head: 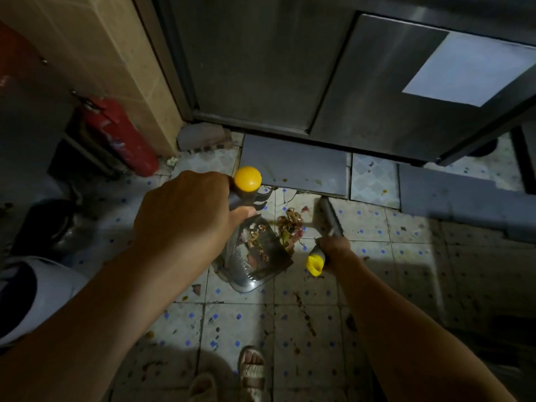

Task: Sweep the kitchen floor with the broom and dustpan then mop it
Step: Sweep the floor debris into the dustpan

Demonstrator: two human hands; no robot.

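Both hands busy: left hand (185, 216) wrapped round the grey dustpan handle just under its yellow knob (247, 179); right hand (333, 250) wrapped round the grey broom handle (330, 214) near its yellow end cap (314, 264). Nearest, at the bottom edge, two sandalled feet (251, 369) on the tiled floor (307, 320), white tiles with small blue dots, spotted with brown stains and scraps. Just beyond, between the two forearms, the dustpan (255, 256) resting on the floor, mouth turned to the right, holding bits of peel and dry leaf. Right beside its open edge, a small debris pile (290, 227) of reddish and yellowish scraps, lying between pan and broom. Broom handle running up and away from the right hand toward a plain grey floor slab (295, 166); broom head not made out. Off to the left, in shadow, a dark round pot-like object (55, 227), hard to identify. Farther back on the left, a red fire extinguisher (121, 134) leaning against a beige tiled wall (95, 53). Farthest, a stainless steel cabinet (261, 59) with a door carrying a pale rectangular patch (470, 68).
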